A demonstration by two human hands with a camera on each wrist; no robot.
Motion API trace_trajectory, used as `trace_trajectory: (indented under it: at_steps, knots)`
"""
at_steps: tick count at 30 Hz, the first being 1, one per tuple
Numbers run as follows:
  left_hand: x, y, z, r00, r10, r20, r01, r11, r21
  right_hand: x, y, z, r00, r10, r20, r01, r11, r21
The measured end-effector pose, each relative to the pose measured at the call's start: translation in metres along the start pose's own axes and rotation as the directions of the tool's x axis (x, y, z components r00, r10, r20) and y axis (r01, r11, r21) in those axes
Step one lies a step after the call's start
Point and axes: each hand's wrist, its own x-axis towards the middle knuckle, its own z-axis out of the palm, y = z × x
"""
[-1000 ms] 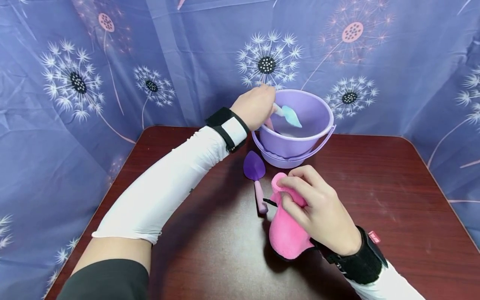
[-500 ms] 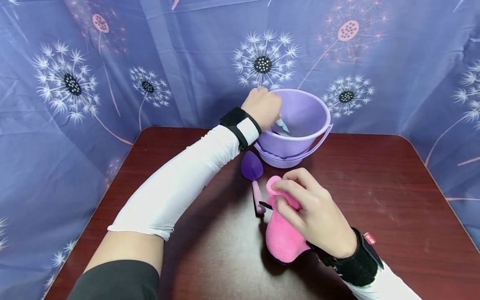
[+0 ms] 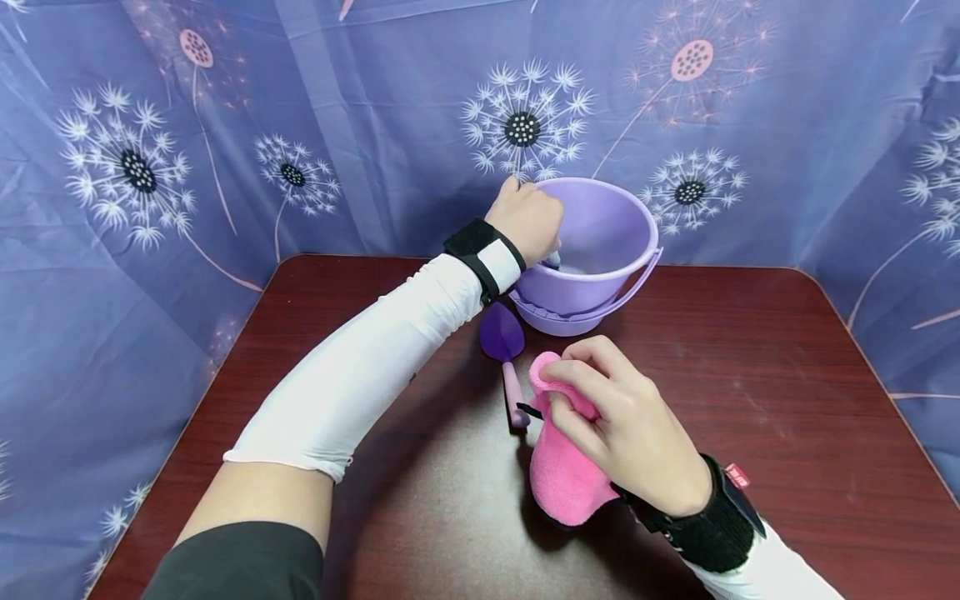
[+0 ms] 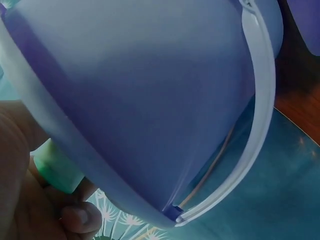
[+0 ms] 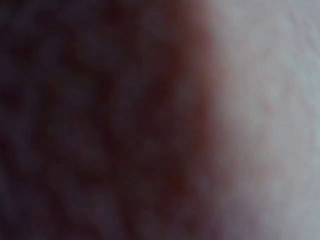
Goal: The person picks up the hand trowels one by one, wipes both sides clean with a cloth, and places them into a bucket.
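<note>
Purple bucket, work apparently midway

From my end, the bucket stands on the table, pink cloth and a shovel outside it. I see the right hand pinching the cloth; the left hand grips a green tool at the rim.

Free passage right of the bucket, handle jutting rightward
</note>
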Motion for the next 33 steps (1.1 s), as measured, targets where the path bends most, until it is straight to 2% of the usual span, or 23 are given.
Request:
trace_trajectory:
  at_steps: [10,18,28,33]
  knots:
    - [0.006,0.004,0.008,1.000,0.018,-0.003,-0.018,1.000,-0.007,-0.001,0.001,-0.001,1.000,0.009,0.001,-0.009,1.000,-0.007]
    - [0.011,0.003,0.008,0.998,0.010,0.063,-0.008,0.999,-0.036,-0.001,0.001,-0.002,1.000,0.009,-0.006,-0.009,1.000,-0.010]
    - [0.003,0.003,0.001,0.993,-0.008,0.114,0.015,0.998,-0.060,0.000,0.001,-0.003,1.000,0.008,0.001,-0.008,1.000,-0.010]
    - [0.001,0.002,-0.001,0.995,-0.027,0.100,0.039,0.992,-0.117,0.000,0.001,-0.003,1.000,0.011,-0.001,-0.011,1.000,-0.007]
